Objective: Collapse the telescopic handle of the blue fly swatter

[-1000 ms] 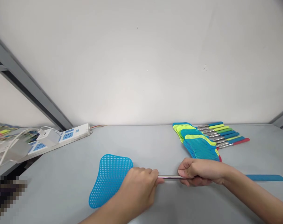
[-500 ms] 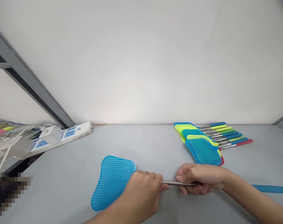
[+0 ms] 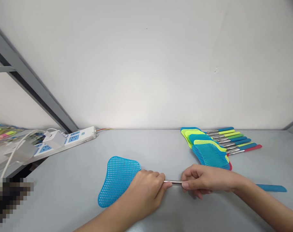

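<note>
A blue fly swatter (image 3: 118, 180) with a perforated head lies across the front of the table, its head to the left. My left hand (image 3: 150, 187) is wrapped round the metal rod just beside the head. Farther along the same rod, my right hand (image 3: 201, 180) pinches it between thumb and fingers. A short stretch of bare metal shows between the two hands. The blue grip end (image 3: 272, 188) shows beyond my right forearm, which hides part of the shaft.
Several fly swatters (image 3: 210, 156) in blue, yellow-green and red lie overlapped at the back right, handles pointing right. On the left, a white power strip (image 3: 85, 137) with plugs and cables rests along the edge of the grey table (image 3: 71, 174). A wall stands behind.
My right hand has slid left along the rod, closer to my left hand. The visible rod between them is shorter, and the blue grip end has shifted left.
</note>
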